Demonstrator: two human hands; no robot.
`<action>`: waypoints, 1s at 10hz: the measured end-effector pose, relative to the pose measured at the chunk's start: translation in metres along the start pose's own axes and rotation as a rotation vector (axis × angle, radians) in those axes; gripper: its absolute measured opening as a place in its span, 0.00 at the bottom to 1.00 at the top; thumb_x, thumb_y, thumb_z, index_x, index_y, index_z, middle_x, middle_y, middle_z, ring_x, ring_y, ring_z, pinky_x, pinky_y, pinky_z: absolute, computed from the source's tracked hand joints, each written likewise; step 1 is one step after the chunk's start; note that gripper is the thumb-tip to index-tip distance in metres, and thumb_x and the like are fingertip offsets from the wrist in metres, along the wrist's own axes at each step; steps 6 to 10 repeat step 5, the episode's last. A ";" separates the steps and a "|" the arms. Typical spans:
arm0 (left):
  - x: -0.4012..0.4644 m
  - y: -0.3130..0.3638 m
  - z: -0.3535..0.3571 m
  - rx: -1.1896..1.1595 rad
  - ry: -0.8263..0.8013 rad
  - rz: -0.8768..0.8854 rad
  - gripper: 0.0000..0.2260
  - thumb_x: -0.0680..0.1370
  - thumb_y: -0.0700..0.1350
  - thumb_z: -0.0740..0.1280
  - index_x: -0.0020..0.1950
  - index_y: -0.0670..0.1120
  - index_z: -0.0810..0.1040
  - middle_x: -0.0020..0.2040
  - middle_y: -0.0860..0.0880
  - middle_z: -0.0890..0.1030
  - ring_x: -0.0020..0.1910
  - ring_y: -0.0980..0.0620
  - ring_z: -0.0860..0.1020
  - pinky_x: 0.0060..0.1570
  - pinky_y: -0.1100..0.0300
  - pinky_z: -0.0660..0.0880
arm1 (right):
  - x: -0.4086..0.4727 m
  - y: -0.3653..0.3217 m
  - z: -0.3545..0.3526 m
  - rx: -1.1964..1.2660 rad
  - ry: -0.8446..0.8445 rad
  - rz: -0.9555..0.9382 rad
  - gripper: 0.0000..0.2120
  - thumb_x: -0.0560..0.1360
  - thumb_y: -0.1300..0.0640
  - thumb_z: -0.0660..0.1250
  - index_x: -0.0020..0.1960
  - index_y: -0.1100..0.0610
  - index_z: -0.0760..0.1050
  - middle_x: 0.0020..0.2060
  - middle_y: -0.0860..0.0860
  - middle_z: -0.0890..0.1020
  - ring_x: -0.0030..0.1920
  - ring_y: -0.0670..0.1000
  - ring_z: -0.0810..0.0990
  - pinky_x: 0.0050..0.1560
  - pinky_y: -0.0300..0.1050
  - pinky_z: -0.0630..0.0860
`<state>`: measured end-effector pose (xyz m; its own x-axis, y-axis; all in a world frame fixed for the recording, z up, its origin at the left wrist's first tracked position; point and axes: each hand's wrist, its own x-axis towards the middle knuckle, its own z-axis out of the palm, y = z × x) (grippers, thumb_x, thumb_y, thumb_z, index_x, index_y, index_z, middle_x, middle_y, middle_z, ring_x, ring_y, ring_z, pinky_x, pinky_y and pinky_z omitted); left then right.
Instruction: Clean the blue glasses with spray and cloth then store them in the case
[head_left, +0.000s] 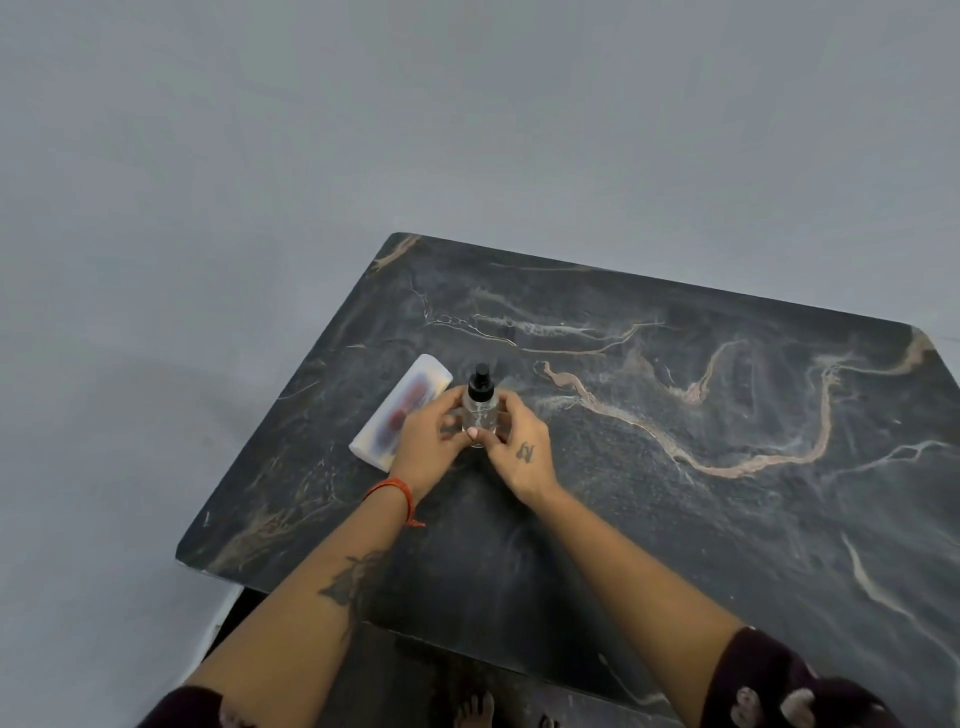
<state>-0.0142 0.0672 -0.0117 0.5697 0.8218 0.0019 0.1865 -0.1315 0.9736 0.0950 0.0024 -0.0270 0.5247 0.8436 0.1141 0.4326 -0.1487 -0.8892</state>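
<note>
Both hands, left hand (423, 441) and right hand (519, 449), gripped the upright spray bottle (480, 410) just right of the case (397, 410) on the desk (675, 467), likely steadying it.

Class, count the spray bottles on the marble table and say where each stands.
1. The spray bottle stands upright near the table's left side, held between the left hand and right hand, right of the white case.
</note>
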 end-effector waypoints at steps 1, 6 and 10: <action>0.003 -0.001 -0.001 0.001 0.001 -0.035 0.31 0.70 0.28 0.66 0.47 0.69 0.75 0.45 0.56 0.81 0.46 0.53 0.80 0.48 0.58 0.76 | -0.001 -0.004 -0.001 -0.015 -0.008 0.005 0.20 0.68 0.60 0.72 0.58 0.54 0.73 0.49 0.49 0.81 0.50 0.49 0.80 0.53 0.50 0.76; -0.053 0.011 0.048 0.331 0.243 0.049 0.04 0.73 0.40 0.69 0.45 0.48 0.76 0.40 0.56 0.74 0.38 0.57 0.76 0.44 0.57 0.76 | -0.029 0.004 -0.036 -0.149 -0.014 0.181 0.25 0.73 0.63 0.68 0.68 0.58 0.69 0.61 0.55 0.76 0.61 0.52 0.74 0.63 0.48 0.71; -0.053 0.011 0.048 0.331 0.243 0.049 0.04 0.73 0.40 0.69 0.45 0.48 0.76 0.40 0.56 0.74 0.38 0.57 0.76 0.44 0.57 0.76 | -0.029 0.004 -0.036 -0.149 -0.014 0.181 0.25 0.73 0.63 0.68 0.68 0.58 0.69 0.61 0.55 0.76 0.61 0.52 0.74 0.63 0.48 0.71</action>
